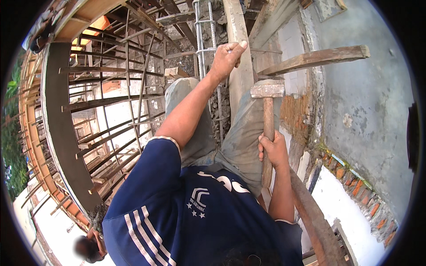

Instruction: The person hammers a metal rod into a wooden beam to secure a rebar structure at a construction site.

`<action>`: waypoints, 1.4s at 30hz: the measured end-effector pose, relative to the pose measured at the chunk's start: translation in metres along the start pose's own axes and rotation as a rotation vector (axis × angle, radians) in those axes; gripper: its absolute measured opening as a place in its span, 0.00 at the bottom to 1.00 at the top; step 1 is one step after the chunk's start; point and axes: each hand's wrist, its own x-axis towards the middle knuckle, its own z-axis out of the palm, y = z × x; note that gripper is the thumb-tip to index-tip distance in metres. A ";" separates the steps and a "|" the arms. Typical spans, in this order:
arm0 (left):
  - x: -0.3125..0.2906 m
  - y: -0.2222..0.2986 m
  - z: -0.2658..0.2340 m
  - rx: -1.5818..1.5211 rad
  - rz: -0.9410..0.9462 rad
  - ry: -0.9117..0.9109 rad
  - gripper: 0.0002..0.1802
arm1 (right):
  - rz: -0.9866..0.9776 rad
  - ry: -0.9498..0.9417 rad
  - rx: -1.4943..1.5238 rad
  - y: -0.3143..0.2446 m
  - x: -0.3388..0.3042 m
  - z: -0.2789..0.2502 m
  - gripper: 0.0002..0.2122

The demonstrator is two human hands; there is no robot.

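My right hand (274, 148) grips the wooden handle of a hammer (267, 90), its blocky metal head held upright above my knee. My left hand (226, 58) reaches forward with the fingers closed around a thin vertical steel rebar cage (202, 44) and seems to pinch something small against a pale wooden plank (238, 31). Whether it is a nail I cannot tell. Grey trousers cover my legs (242, 142), and I wear a dark blue shirt with white stripes.
A wooden brace (317, 57) juts out from a grey plastered wall (377, 102) with exposed brick on the right. To the left lies a curved formwork edge (60, 133) with rusty rebar grid (120, 111). Another person (86, 248) stands far below.
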 end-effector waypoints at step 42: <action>-0.249 0.049 -0.026 0.171 0.202 -0.046 0.18 | -0.048 -0.052 0.017 0.075 -0.107 0.069 0.09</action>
